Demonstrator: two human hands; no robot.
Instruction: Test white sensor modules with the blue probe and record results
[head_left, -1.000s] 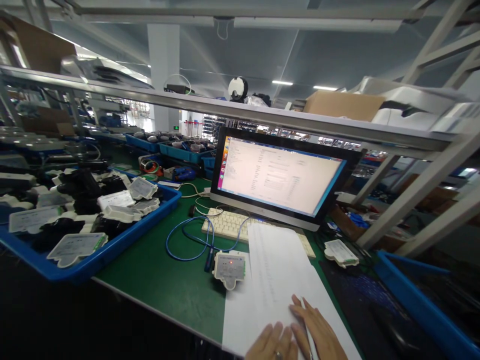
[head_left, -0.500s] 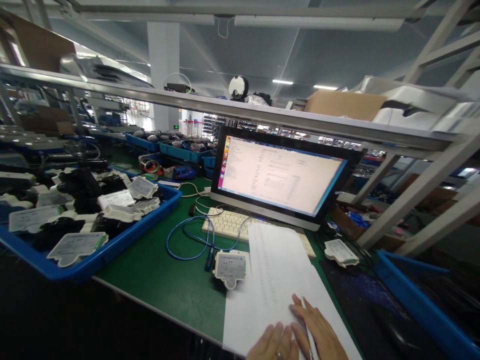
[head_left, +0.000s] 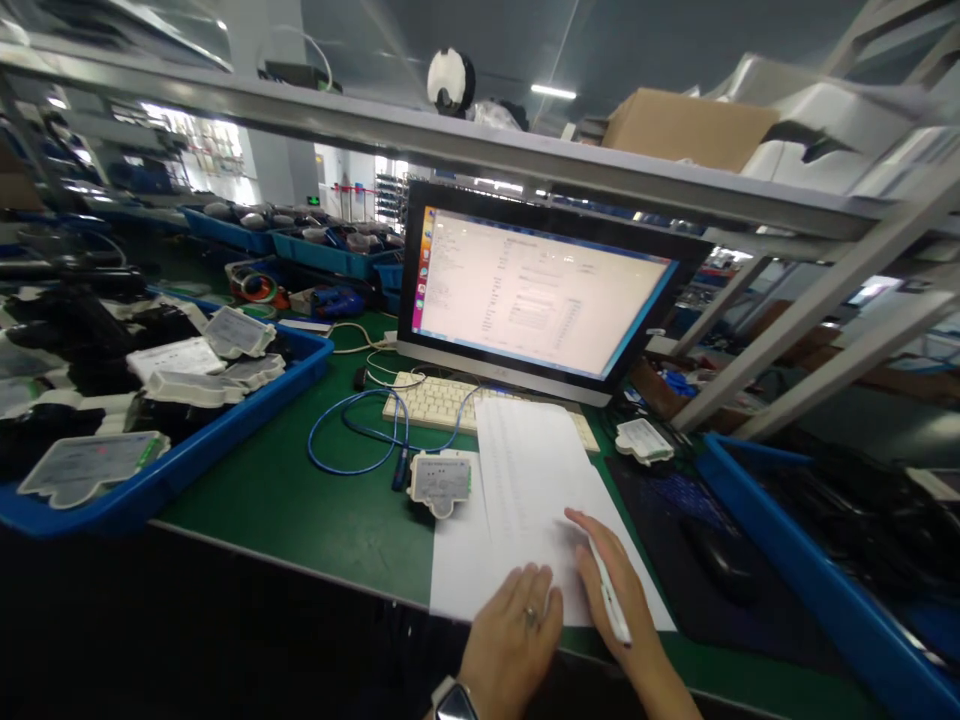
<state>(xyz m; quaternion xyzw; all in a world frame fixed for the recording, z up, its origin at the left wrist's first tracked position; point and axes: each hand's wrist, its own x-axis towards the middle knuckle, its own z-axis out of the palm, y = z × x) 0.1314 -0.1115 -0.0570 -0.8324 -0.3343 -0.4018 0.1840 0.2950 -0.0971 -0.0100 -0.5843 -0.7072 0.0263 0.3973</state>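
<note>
My left hand (head_left: pixel 514 630), with a ring and a wristwatch, lies flat with its fingers stretched on white printed sheets (head_left: pixel 525 490) on the green bench. My right hand (head_left: pixel 611 590) rests on the same sheets beside it, holding a white pen (head_left: pixel 607 600) along its fingers. A small white device (head_left: pixel 439 482) with a blue cable (head_left: pixel 352 440) plugged in sits just left of the paper. Behind the sheets are a keyboard (head_left: pixel 435 400) and a lit monitor (head_left: pixel 525 295).
A blue tray (head_left: pixel 225 430) of white and black devices stands at the left. Another blue bin (head_left: pixel 810 590) is at the right, with a black mouse (head_left: pixel 720 570) on a dark mat and a second white device (head_left: pixel 641 440). A metal shelf (head_left: pixel 465 140) carries a cardboard box overhead.
The view has tilted down, so both hands, the wrists and the watch show more fully. The hands stay on the paper; the right fingers reach slightly further up the sheet.
</note>
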